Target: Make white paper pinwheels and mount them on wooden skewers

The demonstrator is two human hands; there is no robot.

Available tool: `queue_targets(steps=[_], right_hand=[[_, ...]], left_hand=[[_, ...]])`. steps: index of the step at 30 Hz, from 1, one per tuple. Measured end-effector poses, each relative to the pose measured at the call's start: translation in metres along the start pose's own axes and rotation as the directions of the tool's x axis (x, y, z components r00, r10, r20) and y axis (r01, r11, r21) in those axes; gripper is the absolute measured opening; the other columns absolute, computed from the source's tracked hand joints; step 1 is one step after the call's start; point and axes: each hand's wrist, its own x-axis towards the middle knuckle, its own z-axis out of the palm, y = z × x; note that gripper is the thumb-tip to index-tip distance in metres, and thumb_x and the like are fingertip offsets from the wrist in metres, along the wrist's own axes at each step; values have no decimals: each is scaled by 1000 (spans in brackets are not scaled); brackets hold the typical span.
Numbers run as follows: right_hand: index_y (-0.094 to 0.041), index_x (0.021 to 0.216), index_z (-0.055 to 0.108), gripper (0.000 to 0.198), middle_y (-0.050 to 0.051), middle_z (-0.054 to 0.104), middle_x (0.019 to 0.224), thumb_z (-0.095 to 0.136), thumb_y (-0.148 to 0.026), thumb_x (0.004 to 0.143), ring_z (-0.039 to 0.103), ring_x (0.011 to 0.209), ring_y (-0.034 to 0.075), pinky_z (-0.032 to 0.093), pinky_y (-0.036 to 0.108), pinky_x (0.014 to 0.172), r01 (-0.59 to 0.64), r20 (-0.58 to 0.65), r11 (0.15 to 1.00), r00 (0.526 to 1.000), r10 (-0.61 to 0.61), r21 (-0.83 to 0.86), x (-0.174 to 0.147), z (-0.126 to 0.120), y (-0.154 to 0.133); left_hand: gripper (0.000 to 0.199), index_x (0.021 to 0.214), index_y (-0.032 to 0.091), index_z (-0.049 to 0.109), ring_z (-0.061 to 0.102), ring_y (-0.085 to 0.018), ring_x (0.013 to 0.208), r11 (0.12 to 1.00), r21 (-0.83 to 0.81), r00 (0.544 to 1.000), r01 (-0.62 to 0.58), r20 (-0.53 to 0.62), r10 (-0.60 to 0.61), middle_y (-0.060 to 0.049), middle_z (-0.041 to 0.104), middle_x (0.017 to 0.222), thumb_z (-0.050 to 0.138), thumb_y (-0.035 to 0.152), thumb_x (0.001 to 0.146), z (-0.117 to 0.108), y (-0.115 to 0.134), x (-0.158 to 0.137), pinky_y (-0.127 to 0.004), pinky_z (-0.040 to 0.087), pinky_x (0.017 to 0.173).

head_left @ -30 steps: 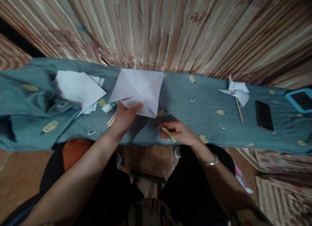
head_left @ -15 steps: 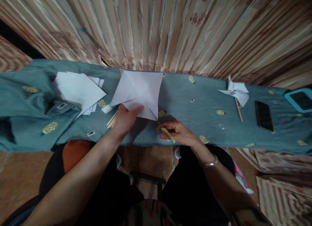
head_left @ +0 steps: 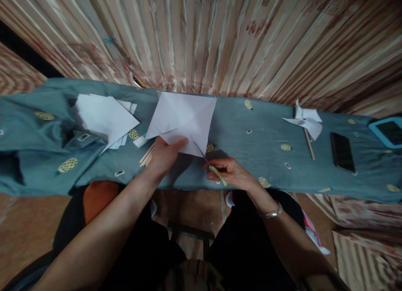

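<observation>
My left hand grips the near edge of a square white sheet of paper, thumb on top and fingers underneath. Creases cross the sheet, and a slit runs inward from its left near side. My right hand is closed around the light green handles of a pair of scissors. Their blades lie at the sheet's near right corner, pointing toward its middle. Beside my left hand, partly covered by it, are several thin wooden sticks and a white-capped tube.
A stack of white paper lies on the left of the cloth-covered table. Toward the right are a paper pinwheel on a stick, a dark phone and a blue-framed device. A pleated curtain hangs along the back edge.
The view has shifted slightly. The sheet's far right corner has swung a little to the right, while both hands keep their holds and the scissors stay at the near right corner.
</observation>
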Motion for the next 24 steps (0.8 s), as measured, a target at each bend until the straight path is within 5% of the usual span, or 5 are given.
queue_targets(steps=[24], right_hand=[[-15, 92, 71, 50, -3, 62, 67, 84, -54, 64, 50, 55, 7, 39, 21, 50, -5, -31, 1000, 1000, 5, -3, 1, 2, 0]], left_hand=[[21, 79, 19, 71, 66, -23, 86, 999, 48, 1000, -25, 7, 25, -5, 73, 81, 79, 27, 61, 3, 1, -5, -35, 54, 80]])
